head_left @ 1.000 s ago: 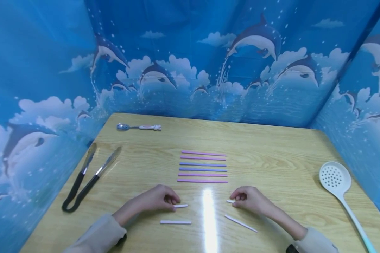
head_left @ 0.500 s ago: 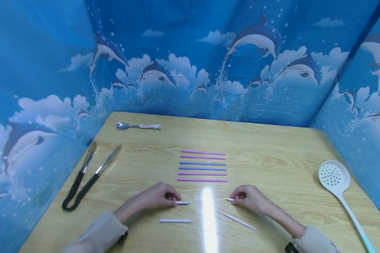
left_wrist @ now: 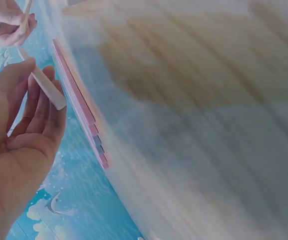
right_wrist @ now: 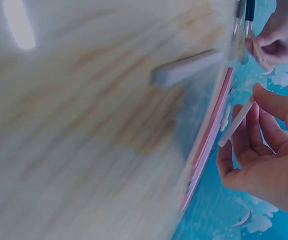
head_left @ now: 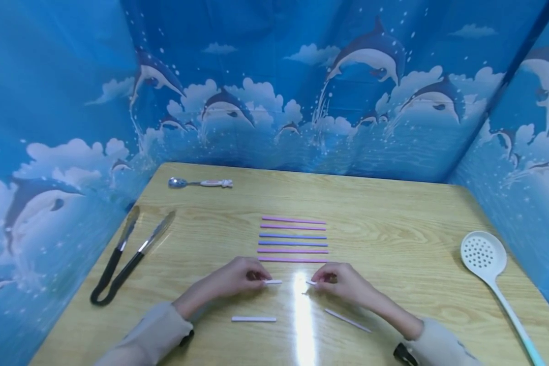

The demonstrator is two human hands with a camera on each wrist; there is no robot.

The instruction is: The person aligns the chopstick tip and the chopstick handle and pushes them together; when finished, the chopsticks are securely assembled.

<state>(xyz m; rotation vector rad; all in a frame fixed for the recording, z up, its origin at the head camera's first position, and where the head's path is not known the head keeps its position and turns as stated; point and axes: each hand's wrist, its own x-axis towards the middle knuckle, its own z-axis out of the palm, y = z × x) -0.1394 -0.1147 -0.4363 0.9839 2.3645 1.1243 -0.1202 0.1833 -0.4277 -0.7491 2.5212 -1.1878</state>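
Note:
My left hand pinches a short white stick between thumb and fingers, one end pointing right. Facing it, my right hand pinches another white stick, its tip pointing left. A gap separates the two sticks just below a stack of parallel rows: pink sticks, blue sticks and more pink sticks at the top. Nearer the front, a white stick lies level on the table, and a second loose white stick lies slanted on the right.
Black-handled tongs lie spread on the left of the wooden table. A small spoon is at the back left. The white slotted skimmer lies along the right edge. A dolphin-print curtain surrounds the table.
Both hands have moved inward and slightly away from the body, each carrying its white stick, so the sticks' ends are closer together. The things lying on the table stay where they were.

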